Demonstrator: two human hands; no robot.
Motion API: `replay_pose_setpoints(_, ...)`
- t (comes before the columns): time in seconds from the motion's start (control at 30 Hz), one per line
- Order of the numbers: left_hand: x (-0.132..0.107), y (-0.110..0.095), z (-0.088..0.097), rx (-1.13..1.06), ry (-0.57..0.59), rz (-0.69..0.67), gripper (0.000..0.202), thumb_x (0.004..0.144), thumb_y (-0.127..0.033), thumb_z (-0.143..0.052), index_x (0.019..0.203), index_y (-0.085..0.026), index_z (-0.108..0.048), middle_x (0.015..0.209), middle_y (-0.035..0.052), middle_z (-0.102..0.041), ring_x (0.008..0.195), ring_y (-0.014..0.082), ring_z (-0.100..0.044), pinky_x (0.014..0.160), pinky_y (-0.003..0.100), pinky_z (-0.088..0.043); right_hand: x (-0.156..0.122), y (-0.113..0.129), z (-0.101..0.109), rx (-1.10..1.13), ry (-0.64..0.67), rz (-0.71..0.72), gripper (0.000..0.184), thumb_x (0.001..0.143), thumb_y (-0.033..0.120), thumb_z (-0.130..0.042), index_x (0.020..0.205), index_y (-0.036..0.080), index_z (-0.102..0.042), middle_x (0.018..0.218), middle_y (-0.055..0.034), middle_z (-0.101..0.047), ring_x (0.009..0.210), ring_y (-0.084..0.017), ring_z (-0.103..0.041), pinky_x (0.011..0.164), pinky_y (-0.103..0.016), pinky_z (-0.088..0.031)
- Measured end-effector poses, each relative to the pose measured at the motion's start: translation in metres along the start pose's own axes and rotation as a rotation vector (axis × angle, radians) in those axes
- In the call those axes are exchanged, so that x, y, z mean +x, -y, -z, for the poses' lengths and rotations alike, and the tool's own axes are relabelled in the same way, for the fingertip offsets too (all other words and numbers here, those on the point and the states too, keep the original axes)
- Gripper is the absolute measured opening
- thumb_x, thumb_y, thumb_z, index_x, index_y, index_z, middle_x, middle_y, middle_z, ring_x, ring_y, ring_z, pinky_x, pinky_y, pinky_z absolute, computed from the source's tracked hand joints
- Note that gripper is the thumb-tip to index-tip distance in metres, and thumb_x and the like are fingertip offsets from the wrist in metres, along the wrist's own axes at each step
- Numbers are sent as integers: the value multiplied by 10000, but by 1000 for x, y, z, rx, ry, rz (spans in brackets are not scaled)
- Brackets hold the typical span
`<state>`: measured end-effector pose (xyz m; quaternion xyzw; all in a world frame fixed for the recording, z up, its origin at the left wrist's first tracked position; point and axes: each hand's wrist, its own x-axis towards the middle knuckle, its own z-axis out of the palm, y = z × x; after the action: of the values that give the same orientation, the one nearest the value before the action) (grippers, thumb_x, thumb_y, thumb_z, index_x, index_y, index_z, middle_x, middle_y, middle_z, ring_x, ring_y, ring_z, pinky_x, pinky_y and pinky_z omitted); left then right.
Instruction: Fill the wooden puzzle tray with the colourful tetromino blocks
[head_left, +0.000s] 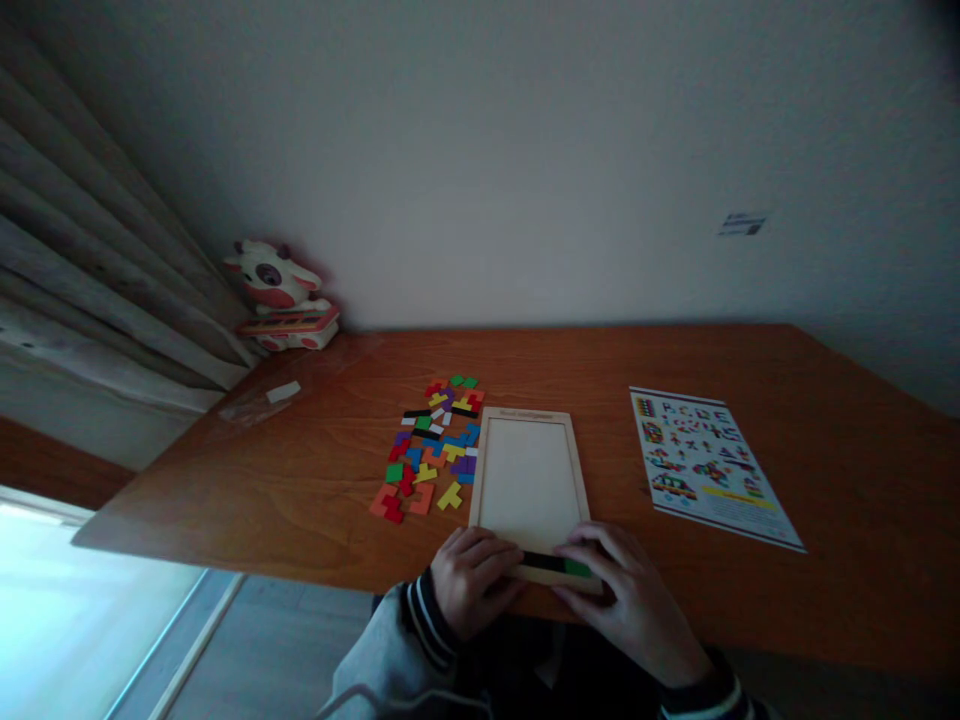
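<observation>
A light wooden puzzle tray (577, 465) lies on the table in front of me. Along its near inner edge sit a long black piece (543, 562) and a green piece (577, 568). My left hand (472, 580) is closed around the tray's near left corner, its fingertips at the black piece's left end. With the thumb at the front rim and bent fingers over the near right corner, my right hand (630, 590) grips the tray beside the green piece. Several coloured puzzle pieces (425, 473) are spread flat left of the tray.
A printed pattern sheet (712, 465) lies to the right on the brown table (600, 360). At the back left stands a cow-shaped toy with a keyboard (281, 295), near a clear plastic wrapper (255, 402) and a curtain (97, 210). A wall runs behind the table.
</observation>
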<state>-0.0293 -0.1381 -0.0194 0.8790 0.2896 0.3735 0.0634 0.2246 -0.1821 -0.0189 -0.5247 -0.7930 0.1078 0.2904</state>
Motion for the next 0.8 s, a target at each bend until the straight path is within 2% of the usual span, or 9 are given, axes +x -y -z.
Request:
replay_pose_setpoints(0.27, 4, -2, 2, 26, -35, 6, 135, 897, -352, -664, 942, -234, -712, 967, 52, -765, 907, 223, -681, 759, 358, -542, -2, -3, -3, -6, -4, 22, 318, 821, 339, -751, 1129, 316, -677, 1093, -48, -633, 1053, -245, -633, 929, -398, -543)
replay_pose_setpoints(0.37, 4, -1, 8, 28, -16, 51, 180, 877, -361, -682, 1003, -235, -708, 1043, 72, -752, 969, 244, -671, 790, 379, -552, -3, -5, -3, -18, -11, 31, 326, 825, 368, -746, 1139, 322, -671, 1100, -46, -637, 1057, -241, -639, 920, -382, -553)
replay_pose_setpoints(0.47, 4, 9, 23, 44, -3, 109, 204, 893, -315, -660, 1073, -224, -691, 1113, 85, -731, 1005, 240, -661, 848, 386, -561, -4, -7, -5, -34, -31, 37, 316, 827, 403, -744, 1125, 323, -675, 1099, -44, -645, 1054, -234, -651, 919, -365, -560)
replay_pose_setpoints(0.53, 4, 25, 37, 97, 9, 142, 224, 910, -278, -630, 1123, -226, -680, 1155, 90, -712, 1027, 236, -653, 882, 386, -558, -4, -9, -7, -44, -54, 42, 312, 824, 424, -745, 1113, 325, -681, 1088, -40, -655, 1041, -229, -663, 910, -353, -567)
replay_pose_setpoints(0.6, 7, 50, 52, 179, 42, 190, 277, 926, -271, -603, 1194, -233, -659, 1209, 100, -685, 1080, 253, -634, 939, 419, -537, -4, -12, -9, -55, -81, 45, 319, 828, 441, -736, 1121, 327, -682, 1088, -36, -667, 1032, -225, -675, 902, -340, -574)
replay_pose_setpoints(0.7, 18, 104, 73, 282, 117, 274, 326, 933, -305, -578, 1241, -222, -644, 1314, 117, -630, 1166, 287, -597, 1001, 468, -504, -5, -14, -11, -68, -106, 45, 350, 844, 467, -711, 1164, 330, -671, 1116, -30, -684, 1034, -220, -689, 908, -326, -578)
replay_pose_setpoints(0.77, 28, 142, 81, 311, 210, 376, 344, 956, -324, -538, 1269, -217, -631, 1354, 112, -610, 1225, 295, -570, 1056, 493, -466, -5, -14, -11, -71, -116, 42, 380, 842, 486, -707, 1185, 329, -660, 1134, -27, -692, 1039, -219, -695, 914, -320, -581)
replay_pose_setpoints(0.8, 33, 160, 83, 316, 218, 401, 359, 958, -331, -531, 1281, -204, -625, 1355, 125, -609, 1241, 306, -562, 1070, 513, -451, -4, -14, -11, -71, -124, 39, 396, 838, 496, -708, 1192, 326, -655, 1140, -28, -696, 1039, -220, -698, 909, -317, -586)
